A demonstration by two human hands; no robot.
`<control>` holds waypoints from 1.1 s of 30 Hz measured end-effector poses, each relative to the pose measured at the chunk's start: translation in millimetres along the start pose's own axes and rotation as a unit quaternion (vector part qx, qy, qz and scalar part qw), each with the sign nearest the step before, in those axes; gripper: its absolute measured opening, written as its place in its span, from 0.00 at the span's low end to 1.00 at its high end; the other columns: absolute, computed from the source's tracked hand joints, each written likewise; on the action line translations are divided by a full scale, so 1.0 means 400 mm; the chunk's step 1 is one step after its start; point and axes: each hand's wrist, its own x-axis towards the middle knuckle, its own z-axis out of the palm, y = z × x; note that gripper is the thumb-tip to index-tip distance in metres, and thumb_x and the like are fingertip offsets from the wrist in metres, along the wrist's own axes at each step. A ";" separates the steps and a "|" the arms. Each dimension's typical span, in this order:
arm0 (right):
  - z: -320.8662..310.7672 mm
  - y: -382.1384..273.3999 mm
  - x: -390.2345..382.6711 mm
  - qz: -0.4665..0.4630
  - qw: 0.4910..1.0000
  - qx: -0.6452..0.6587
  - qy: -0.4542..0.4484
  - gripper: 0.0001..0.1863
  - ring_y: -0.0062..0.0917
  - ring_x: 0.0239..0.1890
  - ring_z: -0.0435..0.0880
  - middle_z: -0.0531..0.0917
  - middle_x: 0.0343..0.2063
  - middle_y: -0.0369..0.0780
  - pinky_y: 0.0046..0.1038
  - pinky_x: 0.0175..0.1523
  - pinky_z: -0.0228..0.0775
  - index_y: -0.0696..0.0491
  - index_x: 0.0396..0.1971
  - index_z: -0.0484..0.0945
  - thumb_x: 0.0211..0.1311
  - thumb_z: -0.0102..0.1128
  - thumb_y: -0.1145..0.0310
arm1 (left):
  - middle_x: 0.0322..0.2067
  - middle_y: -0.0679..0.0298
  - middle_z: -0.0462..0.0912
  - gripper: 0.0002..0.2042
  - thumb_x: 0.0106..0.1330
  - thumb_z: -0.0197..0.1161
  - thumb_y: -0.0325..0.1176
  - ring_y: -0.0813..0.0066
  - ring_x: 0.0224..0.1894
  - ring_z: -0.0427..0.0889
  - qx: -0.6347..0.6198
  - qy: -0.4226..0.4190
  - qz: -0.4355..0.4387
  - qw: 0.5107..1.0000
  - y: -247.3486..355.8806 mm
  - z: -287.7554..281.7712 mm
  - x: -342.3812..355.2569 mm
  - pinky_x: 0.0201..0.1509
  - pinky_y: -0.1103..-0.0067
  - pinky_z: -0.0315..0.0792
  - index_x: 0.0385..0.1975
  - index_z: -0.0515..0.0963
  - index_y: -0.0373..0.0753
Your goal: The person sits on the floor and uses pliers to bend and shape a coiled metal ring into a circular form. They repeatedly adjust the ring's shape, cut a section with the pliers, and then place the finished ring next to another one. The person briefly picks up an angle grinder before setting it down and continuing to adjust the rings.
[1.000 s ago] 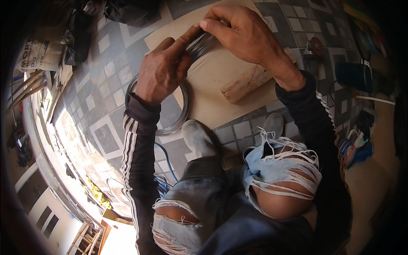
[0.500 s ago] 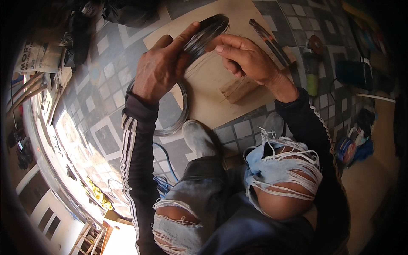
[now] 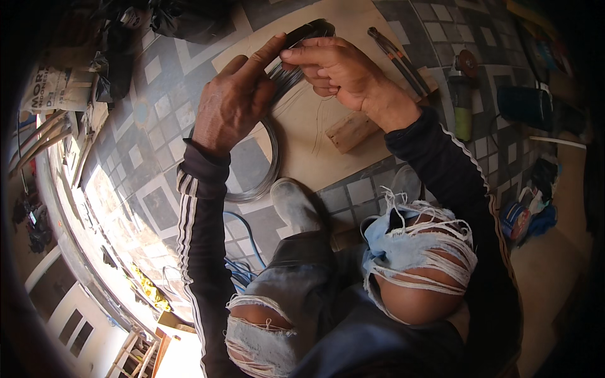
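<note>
L fingers (image 3: 267, 54) on wire bndl (image 3: 287, 77); R fingers (image 3: 320, 55) over.

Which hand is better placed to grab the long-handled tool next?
Right, probably: the right hand is nearer the long-handled tool, though close to the wire bundle. The left hand is farther off, wrapped around that bundle.

The tiled floor (image 3: 359, 191) bears a tan sheet (image 3: 305, 154) and grinder (image 3: 463, 104)
</note>
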 end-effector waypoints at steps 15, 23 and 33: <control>0.032 0.050 0.032 -0.176 0.964 -0.172 0.098 0.10 0.15 0.27 0.73 0.80 0.21 0.31 0.22 0.35 0.64 0.58 0.28 0.86 0.61 0.67 0.66 | 0.51 0.52 0.86 0.18 0.69 0.59 0.21 0.55 0.47 0.88 -0.157 -0.005 -0.003 0.988 -0.031 -0.025 0.025 0.51 0.71 0.79 0.57 0.81 0.37; 0.031 0.064 0.043 -0.184 0.960 -0.184 0.100 0.09 0.06 0.17 0.63 0.73 0.17 0.25 0.16 0.22 0.53 0.54 0.36 0.87 0.67 0.66 0.64 | 0.45 0.55 0.88 0.16 0.68 0.61 0.20 0.56 0.43 0.88 -0.145 0.092 0.009 0.985 -0.014 -0.007 0.022 0.48 0.72 0.80 0.54 0.82 0.39; -0.016 0.010 0.025 -0.191 0.929 -0.297 0.107 0.14 0.16 0.28 0.78 0.85 0.25 0.35 0.25 0.36 0.70 0.59 0.34 0.87 0.65 0.64 0.62 | 0.44 0.56 0.89 0.14 0.69 0.62 0.22 0.60 0.44 0.89 -0.095 0.070 0.030 0.993 -0.035 -0.010 0.017 0.47 0.73 0.81 0.52 0.83 0.40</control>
